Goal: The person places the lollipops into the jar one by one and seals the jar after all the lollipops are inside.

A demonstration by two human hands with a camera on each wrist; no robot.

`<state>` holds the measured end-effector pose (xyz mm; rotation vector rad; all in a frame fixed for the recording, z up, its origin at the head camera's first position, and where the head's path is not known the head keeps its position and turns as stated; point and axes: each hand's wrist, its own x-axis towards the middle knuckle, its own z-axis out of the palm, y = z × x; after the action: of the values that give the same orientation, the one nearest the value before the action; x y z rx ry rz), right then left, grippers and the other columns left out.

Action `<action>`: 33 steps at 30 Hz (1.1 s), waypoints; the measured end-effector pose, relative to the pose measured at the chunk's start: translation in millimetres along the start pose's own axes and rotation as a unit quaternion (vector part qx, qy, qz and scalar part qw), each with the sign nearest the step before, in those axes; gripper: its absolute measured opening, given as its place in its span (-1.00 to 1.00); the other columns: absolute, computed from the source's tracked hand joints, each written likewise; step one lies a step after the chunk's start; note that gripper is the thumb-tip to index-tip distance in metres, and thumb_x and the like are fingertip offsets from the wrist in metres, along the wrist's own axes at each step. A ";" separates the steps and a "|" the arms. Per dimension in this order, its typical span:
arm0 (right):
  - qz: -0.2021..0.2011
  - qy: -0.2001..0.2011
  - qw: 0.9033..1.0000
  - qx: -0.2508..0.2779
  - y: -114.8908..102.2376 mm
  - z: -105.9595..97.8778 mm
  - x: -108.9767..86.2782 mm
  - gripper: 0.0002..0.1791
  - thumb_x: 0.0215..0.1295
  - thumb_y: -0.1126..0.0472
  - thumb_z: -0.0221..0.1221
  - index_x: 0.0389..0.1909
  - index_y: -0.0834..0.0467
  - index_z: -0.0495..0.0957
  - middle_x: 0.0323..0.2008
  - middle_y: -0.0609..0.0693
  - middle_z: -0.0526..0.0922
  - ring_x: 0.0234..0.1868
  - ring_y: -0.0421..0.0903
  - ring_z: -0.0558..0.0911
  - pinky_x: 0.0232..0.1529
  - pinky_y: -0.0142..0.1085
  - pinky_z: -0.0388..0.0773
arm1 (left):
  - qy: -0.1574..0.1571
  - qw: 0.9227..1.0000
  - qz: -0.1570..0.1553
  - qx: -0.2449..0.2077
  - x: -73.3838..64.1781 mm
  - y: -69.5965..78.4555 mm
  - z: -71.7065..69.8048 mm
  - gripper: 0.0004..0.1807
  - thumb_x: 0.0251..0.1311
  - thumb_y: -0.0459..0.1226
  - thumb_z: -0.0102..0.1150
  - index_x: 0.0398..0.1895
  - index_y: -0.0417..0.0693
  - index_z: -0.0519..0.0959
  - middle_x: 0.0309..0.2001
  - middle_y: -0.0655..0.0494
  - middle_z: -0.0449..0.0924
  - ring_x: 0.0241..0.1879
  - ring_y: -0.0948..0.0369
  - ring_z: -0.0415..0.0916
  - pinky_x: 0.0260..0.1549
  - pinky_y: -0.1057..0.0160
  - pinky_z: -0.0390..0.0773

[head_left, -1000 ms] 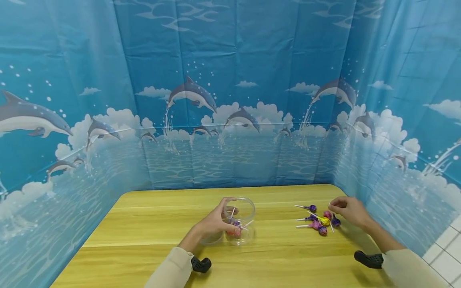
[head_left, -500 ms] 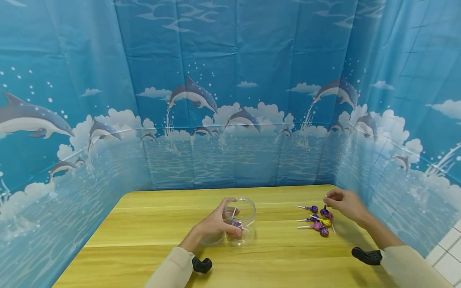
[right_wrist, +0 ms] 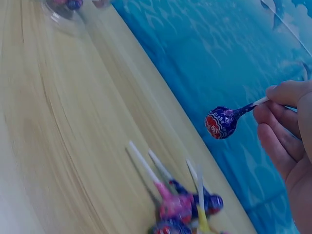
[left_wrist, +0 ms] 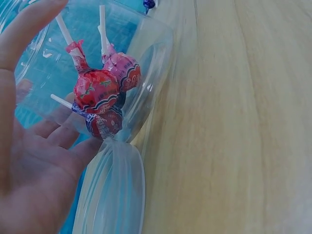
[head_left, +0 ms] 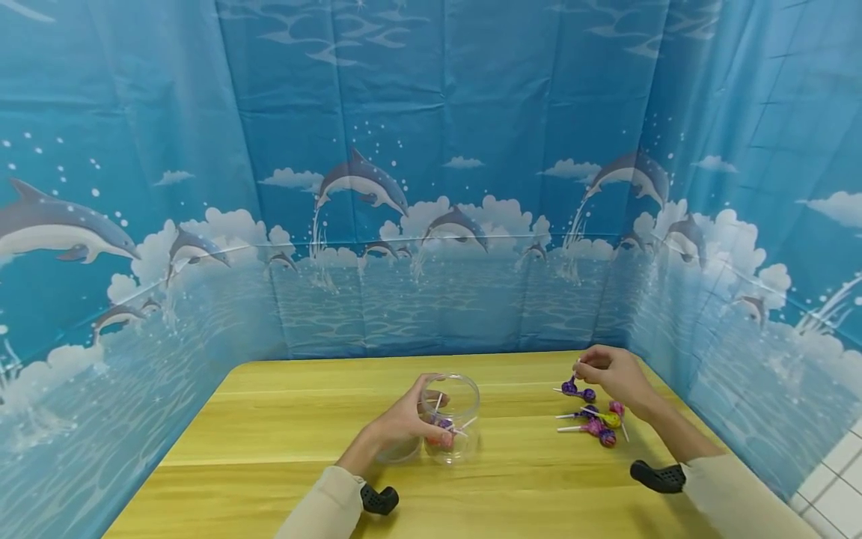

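Observation:
My left hand (head_left: 402, 421) grips a clear round jar (head_left: 474, 428) from its left side, thumb in front and fingers behind. Inside lie several wrapped lollipops, among them a red one (left_wrist: 97, 90) and a pink one (left_wrist: 123, 68), sticks pointing up and sideways. Against the jar's base sits a clear lid (left_wrist: 122, 190), partly behind the left hand. Over the back of the table, my right hand (head_left: 618, 380) pinches a purple lollipop (right_wrist: 222, 123) by the end of its white stick, the candy head tilted downward. In the head view it overlaps another purple lollipop (head_left: 589, 394) on the table.
Several more lollipops lie bunched on the right of the wooden table (head_left: 269, 434), including a yellow one (head_left: 611, 420) and a pink one (head_left: 592, 427). A blue dolphin-print curtain (head_left: 431, 299) hangs behind the table and along both sides.
My right hand has lifted a purple lollipop from the right side of the bunch and carried it left. The left hand and jar have stayed in place.

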<state>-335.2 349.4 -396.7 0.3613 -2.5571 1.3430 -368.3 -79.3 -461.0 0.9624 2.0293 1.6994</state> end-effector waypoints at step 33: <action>-0.083 -0.053 0.975 0.197 -99.3 114.5 40.6 -0.78 0.46 0.26 0.29 -0.12 0.38 0.61 -0.23 0.22 0.74 -0.19 0.05 0.74 -0.12 -0.18 0.69 | 0.000 1.000 -0.024 0.016 1.9 6.2 1.1 0.04 0.14 -0.28 0.55 0.58 0.12 0.07 0.43 -0.19 0.28 0.40 -0.17 0.30 0.28 -0.10 0.40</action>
<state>-351.7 195.5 -370.7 0.7165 -2.2641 1.8050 -367.1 -76.8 -455.0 0.9172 2.0686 1.6473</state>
